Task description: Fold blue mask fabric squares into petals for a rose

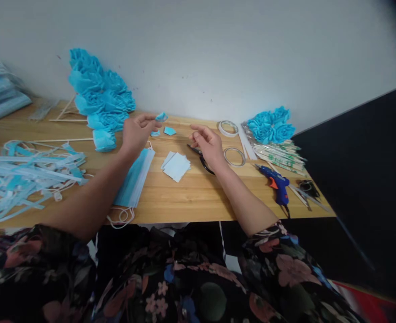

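My left hand (137, 130) pinches a small curled piece of blue fabric (162, 117) above the back of the table. Under it lie a cut blue piece (170, 131) and another small scrap (155, 133). My right hand (208, 142) hovers over a pair of black-handled scissors (204, 163), thumb and forefinger bent toward each other; I see nothing between them. Between my forearms rests a small stack of pale blue squares (177, 167). A pleated blue face mask (135, 177) lies partly behind my left forearm.
Blue fabric flowers (100, 89) lean at the back left, with more flowers (271, 125) on wrapped sticks (281, 154) at right. Cut strips (32, 175) pile up at left. Tape rolls (228, 128), a blue glue gun (276, 181) and a mask stack (2, 92) lie around.
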A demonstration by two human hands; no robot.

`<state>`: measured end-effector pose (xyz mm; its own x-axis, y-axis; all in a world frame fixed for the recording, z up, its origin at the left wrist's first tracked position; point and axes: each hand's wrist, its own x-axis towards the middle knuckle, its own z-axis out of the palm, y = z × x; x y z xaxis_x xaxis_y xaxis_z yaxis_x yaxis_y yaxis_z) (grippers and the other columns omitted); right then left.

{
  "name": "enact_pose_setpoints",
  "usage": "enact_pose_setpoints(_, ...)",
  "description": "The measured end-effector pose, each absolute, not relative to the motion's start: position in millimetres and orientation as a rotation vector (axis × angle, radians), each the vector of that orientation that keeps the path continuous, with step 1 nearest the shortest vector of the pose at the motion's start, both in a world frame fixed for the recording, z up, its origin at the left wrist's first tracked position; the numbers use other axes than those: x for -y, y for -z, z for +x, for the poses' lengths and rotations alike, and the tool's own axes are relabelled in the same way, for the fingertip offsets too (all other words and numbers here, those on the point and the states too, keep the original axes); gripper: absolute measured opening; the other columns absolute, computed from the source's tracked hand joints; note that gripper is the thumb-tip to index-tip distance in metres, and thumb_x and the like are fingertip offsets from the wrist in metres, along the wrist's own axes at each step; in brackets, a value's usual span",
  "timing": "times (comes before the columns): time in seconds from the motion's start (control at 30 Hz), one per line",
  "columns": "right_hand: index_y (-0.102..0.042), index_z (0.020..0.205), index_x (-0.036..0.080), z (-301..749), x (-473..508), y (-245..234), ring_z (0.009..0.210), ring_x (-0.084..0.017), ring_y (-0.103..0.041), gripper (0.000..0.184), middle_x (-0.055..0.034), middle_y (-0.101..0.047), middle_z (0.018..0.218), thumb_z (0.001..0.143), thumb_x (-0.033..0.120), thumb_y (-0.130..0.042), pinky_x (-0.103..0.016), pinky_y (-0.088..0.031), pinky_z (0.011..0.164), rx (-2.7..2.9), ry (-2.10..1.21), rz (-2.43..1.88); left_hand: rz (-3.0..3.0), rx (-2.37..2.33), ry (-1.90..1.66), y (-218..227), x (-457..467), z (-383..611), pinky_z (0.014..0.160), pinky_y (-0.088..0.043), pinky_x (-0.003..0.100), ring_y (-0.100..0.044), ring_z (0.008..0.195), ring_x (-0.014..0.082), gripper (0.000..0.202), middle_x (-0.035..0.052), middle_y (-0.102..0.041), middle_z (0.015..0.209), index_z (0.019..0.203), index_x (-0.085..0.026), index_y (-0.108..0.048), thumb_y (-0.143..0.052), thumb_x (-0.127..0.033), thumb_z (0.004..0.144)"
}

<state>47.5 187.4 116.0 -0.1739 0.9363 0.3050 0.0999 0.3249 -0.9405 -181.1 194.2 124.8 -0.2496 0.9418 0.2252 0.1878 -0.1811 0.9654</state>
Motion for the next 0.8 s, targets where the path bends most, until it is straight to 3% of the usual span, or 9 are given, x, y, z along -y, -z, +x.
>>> enact_pose_setpoints(0.17,-0.069,0.115,0.024,48,-189,-114,0.082,-0.013,-0.066,0.037,-0.0008,-0.069,0.089,0.091,0.052,-0.065,-0.026,-0.057,0.071,1.541,-1.01,-0.982,1.608,-1.572,-1.337,-112,-204,-196,0.088,-0.058,0.035,-0.073,0.089,0.0206,0.041,0.0064,-0.08,0.102,0.114,-0.016,-0.078,-0.057,-0.008,0.08)
enact_pose_setpoints(0.3,-0.068,0.116,0.024,49,-190,-114,0.088,-0.015,-0.067,0.037,-0.0019,-0.069,0.091,0.093,0.052,-0.061,-0.027,-0.057,0.072,1.584,-0.972,-1.005,1.6,-1.582,-1.455,-104,-210,-201,0.088,-0.059,0.035,-0.073,0.09,0.0208,0.04,0.0067,-0.08,0.1,0.11,-0.014,-0.079,-0.053,-0.011,0.079)
enact_pose_setpoints(0.43,-0.068,0.118,0.023,50,-190,-114,0.09,-0.016,-0.068,0.037,-0.0025,-0.071,0.093,0.094,0.051,-0.058,-0.029,-0.058,0.074,1.645,-0.906,-1.022,1.667,-1.601,-1.329,-100,-208,-194,0.083,-0.059,0.034,-0.072,0.083,0.0196,0.038,0.0048,-0.081,0.094,0.104,-0.016,-0.079,-0.051,-0.012,0.079)
enact_pose_setpoints(0.67,-0.07,0.12,0.023,54,-191,-111,0.09,-0.019,-0.07,0.031,-0.0031,-0.077,0.095,0.096,0.036,-0.055,-0.033,-0.058,0.081,1.78,-0.671,-1.098,2.298,-1.481,-0.867,-93,-199,-177,0.105,-0.051,0.04,-0.071,0.112,0.025,0.034,0.0057,-0.08,0.116,0.104,-0.02,-0.08,-0.051,-0.016,0.087)
enact_pose_setpoints(0.8,-0.071,0.122,0.023,56,-194,-105,0.092,-0.021,-0.072,0.033,-0.0045,-0.079,0.101,0.096,0.026,-0.052,-0.037,-0.058,0.085,1.949,-0.51,-1.172,2.372,-1.486,-0.767,-94,-197,-176,0.1,-0.052,0.04,-0.072,0.108,0.0252,0.037,0.0063,-0.08,0.113,0.104,-0.021,-0.08,-0.047,-0.017,0.088)
